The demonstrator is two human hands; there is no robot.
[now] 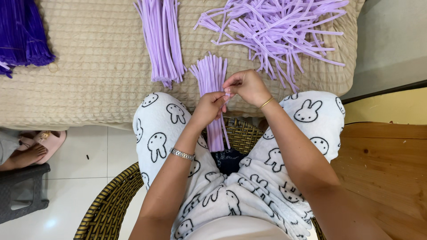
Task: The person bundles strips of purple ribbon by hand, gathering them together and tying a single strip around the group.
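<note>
The dark purple bundle left of the bed cover is cut off; another person's foot below it too

Lilac pipe cleaners, a dark purple bundle, a beige waffle-textured bed cover and white rabbit-printed trousers are noted.

Beige quilted bed — lilac stem heaps, dark purple bundle.

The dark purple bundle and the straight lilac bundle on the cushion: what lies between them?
In the head view, only bare beige quilted cushion lies between the dark purple bundle and the straight lilac bundle.
</note>
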